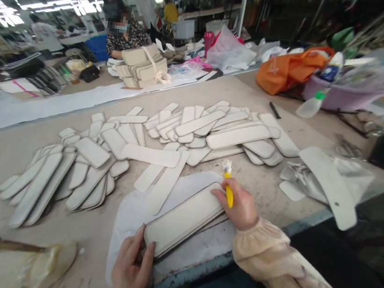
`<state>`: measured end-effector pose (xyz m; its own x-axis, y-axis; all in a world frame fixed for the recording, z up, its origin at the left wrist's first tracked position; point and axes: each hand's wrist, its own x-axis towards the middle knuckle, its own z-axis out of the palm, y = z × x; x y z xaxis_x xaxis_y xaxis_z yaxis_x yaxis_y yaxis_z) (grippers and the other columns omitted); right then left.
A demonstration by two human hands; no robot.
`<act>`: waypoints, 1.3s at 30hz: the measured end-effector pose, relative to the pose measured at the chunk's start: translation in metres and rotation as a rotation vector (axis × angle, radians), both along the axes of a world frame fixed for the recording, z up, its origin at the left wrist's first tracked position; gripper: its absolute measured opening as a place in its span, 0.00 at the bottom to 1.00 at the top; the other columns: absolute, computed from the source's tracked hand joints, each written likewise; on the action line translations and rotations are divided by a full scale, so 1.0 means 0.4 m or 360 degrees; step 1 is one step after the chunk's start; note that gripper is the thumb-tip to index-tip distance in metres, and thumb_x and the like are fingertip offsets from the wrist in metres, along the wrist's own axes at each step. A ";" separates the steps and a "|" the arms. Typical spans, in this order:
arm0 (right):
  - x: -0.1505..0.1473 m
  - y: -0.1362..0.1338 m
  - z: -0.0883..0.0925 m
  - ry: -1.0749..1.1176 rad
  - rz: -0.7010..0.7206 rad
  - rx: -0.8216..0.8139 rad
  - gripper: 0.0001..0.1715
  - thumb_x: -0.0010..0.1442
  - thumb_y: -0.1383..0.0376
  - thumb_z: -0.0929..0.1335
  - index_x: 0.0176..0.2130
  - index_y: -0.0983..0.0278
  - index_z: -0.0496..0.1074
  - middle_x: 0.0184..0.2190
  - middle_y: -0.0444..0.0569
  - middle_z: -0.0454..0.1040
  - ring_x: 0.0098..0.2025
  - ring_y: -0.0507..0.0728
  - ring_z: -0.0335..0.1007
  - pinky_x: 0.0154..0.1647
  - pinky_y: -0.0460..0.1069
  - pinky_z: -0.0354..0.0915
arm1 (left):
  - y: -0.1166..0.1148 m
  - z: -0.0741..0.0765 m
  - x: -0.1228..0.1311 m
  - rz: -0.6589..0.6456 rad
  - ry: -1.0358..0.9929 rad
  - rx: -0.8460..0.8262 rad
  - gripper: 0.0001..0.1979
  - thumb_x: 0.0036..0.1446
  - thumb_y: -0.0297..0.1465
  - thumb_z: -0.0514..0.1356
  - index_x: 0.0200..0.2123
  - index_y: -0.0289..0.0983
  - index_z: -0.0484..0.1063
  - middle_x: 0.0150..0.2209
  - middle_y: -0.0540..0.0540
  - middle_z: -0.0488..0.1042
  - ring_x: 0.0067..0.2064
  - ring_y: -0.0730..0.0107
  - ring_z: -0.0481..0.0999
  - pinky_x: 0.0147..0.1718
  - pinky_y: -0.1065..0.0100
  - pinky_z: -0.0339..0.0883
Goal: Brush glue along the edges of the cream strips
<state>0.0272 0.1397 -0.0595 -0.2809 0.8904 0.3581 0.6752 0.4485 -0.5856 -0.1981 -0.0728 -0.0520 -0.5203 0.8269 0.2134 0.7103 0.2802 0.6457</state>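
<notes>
My left hand (133,268) pinches the near left end of a long, pale, round-cornered panel (182,220) between thumb and fingers. The panel lies tilted over a white paper sheet (126,215) at the table's front edge. At its far right end, my right hand (240,204) touches the panel with thumb and fingertips. That same hand also grips a small yellow-handled brush (229,194), its white-coated tip pointing up and away. Under the panel's right side, the edge of another piece shows. Heaps of similar pale panels (92,152) spread across the table just beyond.
At lower left lies a glue-smeared pale object (48,267) with a dark-handled tool on it. A curved white strip (331,186) overhangs the right edge. Behind stand an orange bag (290,69), a purple basin (354,94) and a squeeze bottle (310,105). A co-worker (129,32) sits opposite.
</notes>
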 end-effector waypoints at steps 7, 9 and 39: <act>-0.001 -0.001 0.005 0.0085 -0.0007 -0.0061 0.13 0.60 0.54 0.68 0.38 0.59 0.64 0.31 0.45 0.76 0.30 0.55 0.74 0.30 0.47 0.66 | -0.005 -0.027 -0.014 -0.0024 0.0043 0.0011 0.26 0.59 0.42 0.58 0.58 0.36 0.68 0.36 0.46 0.71 0.35 0.68 0.73 0.33 0.69 0.68; -0.002 0.001 0.003 0.0079 -0.0027 -0.0055 0.14 0.59 0.54 0.68 0.38 0.59 0.64 0.30 0.44 0.75 0.28 0.55 0.74 0.29 0.48 0.66 | -0.004 -0.026 -0.018 -0.0053 0.0059 -0.0013 0.26 0.59 0.42 0.58 0.57 0.35 0.68 0.35 0.46 0.71 0.34 0.68 0.73 0.33 0.69 0.69; 0.003 0.009 -0.001 0.0155 -0.0051 -0.0219 0.14 0.56 0.57 0.70 0.39 0.59 0.64 0.29 0.43 0.75 0.29 0.57 0.75 0.30 0.49 0.68 | -0.005 -0.029 -0.023 0.0036 0.0111 0.0006 0.28 0.54 0.46 0.61 0.54 0.36 0.72 0.36 0.45 0.73 0.34 0.65 0.74 0.32 0.65 0.71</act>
